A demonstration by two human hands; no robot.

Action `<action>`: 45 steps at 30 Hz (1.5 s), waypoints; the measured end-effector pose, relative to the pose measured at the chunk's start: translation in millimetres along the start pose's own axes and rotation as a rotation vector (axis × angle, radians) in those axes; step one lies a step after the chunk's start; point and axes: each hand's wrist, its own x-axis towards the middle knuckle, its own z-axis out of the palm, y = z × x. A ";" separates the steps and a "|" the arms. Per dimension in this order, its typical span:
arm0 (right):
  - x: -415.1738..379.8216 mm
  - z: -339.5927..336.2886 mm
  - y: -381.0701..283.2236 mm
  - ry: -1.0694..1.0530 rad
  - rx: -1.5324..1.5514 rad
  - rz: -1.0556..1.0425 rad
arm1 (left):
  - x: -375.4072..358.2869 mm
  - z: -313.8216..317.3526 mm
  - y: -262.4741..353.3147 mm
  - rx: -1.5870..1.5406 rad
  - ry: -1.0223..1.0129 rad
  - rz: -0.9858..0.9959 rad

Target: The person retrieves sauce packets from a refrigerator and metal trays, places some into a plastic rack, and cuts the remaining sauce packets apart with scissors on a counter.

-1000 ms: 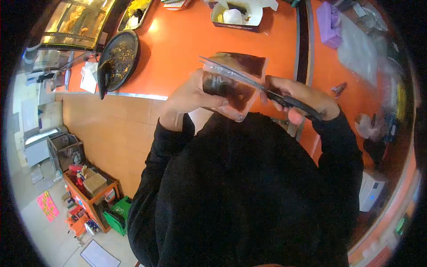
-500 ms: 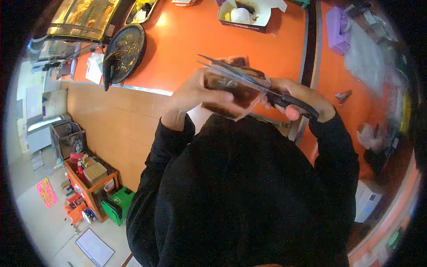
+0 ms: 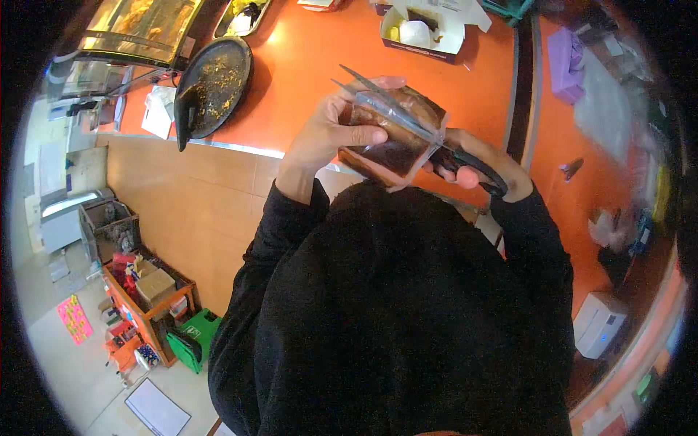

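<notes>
My left hand (image 3: pixel 325 139) grips a clear plastic pouch (image 3: pixel 396 152) with dark brown contents, thumb pressed on its near face and fingers behind it. Black-handled scissors (image 3: pixel 396 110) are in my right hand (image 3: pixel 503 166), its fingers through the handle loops. Their blades lie across the upper part of the pouch, tips slightly parted and pointing up-left past my left thumb. Both hands are in front of my chest, over the near edge of the orange counter (image 3: pixel 320 69).
A black stone mortar dish (image 3: pixel 218 83) with yellowish crumbs stands left on the counter, beside a lit food display case (image 3: pixel 138 33). An open takeaway box (image 3: pixel 429 40) holds rice at the back. A purple container (image 3: pixel 563 65) and a white device (image 3: pixel 600 325) are on the right.
The pouch has turned so its brown face shows more fully, and the scissors have tilted slightly steeper. Both hands keep their hold. The surroundings have shifted a little in view.
</notes>
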 end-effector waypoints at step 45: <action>79.6 -130.3 136.7 0.874 -1.260 0.450 | 138.1 -227.6 -133.5 1.233 0.870 0.049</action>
